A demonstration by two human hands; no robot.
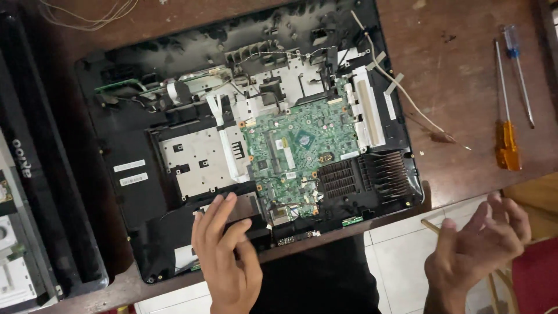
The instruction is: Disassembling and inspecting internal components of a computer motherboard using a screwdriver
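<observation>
Head cam, looking straight down: an opened laptop base (133,192) lies flat on a dark wooden desk (465,157), cover off, taking up most of the middle of the view. The green mainboard (302,151) sits bare in the middle-right of the shell, with a silver metal plate (195,160) just to its left and black vent fins (372,174) at its lower right.

The person's left hand (226,256) rests on the near edge of the base, fingers (218,212) flat and close together on a dark panel just beside the board, pressing rather than pinching anything. The right hand (482,244) hangs off the desk edge above the white tile floor (401,250), loosely spread, palm up, holding nothing.

Handling guess: the plastic shell looks stiff but thin, probably fairly light with its cover gone. The board looks fragile, with exposed chips and little connectors, so the black outer rim seems like the safest place to hold it, not the green part. A thin pale wire (401,90) trails off the right side onto the desk and could snag.

Two screwdrivers, an orange-handled screwdriver (507,139) and a blue-handled screwdriver (517,70), lie well apart from the base on the right.

Hard to make out: the black parts (52,192) at the left are cut off by the frame, the small screws are too tiny to count, and whatever's under the left palm is hidden.
</observation>
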